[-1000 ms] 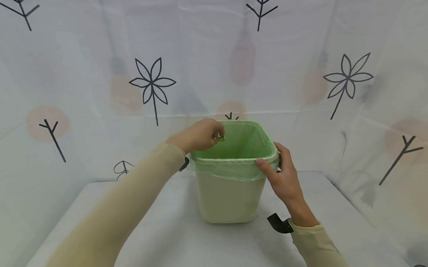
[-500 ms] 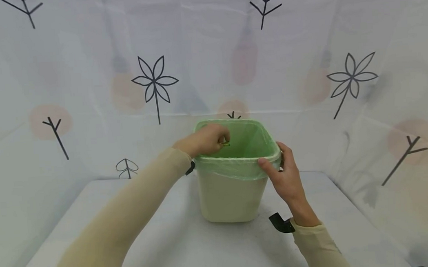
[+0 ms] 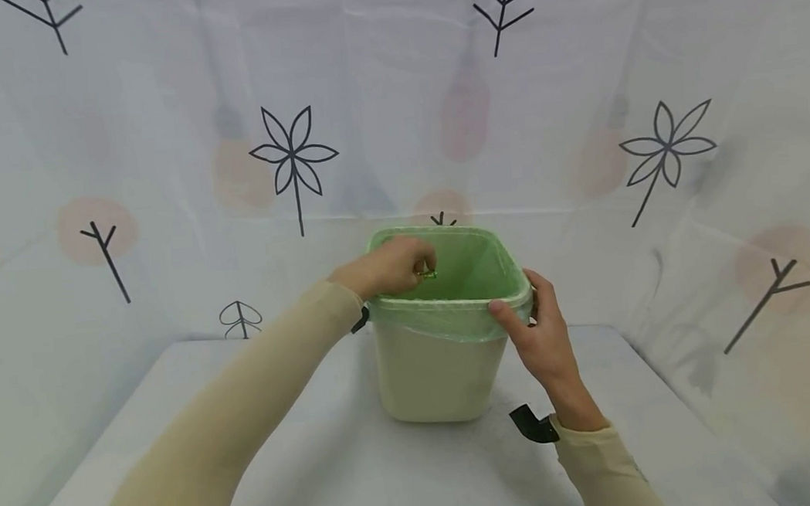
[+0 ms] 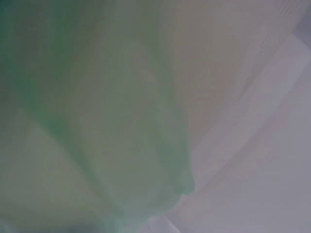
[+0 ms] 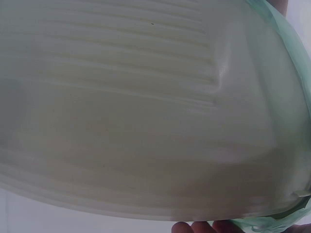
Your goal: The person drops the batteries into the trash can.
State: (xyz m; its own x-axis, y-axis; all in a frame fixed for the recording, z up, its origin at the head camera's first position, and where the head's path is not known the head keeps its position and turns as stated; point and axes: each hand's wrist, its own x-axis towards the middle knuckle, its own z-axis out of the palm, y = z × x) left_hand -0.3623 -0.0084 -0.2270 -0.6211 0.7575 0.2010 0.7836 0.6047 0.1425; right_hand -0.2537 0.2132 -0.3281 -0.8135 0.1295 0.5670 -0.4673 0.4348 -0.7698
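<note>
In the head view a pale cream trash bin (image 3: 440, 375) stands upright, lined with a thin green bag (image 3: 471, 260) folded over its rim. My left hand (image 3: 392, 265) reaches over the bin's left side into the opening. Between its thumb and fingers it pinches a small shiny green-yellow thing (image 3: 429, 274), mostly covered by the fingers. My right hand (image 3: 539, 338) grips the right front corner of the rim, thumb in front and fingers round the side. The right wrist view shows the bin's ribbed wall (image 5: 121, 121), with fingertips (image 5: 201, 227) at its lower edge.
The bin rests on a white-covered table (image 3: 306, 460). Behind it and at both sides hangs a white cloth (image 3: 381, 92) printed with plants and pale shapes. Blurred green bag film (image 4: 121, 121) fills much of the left wrist view.
Over the second my left hand has moved slightly right and lower into the bin's opening with the shiny thing. It has barely moved in the last half second. My right hand keeps its grip.
</note>
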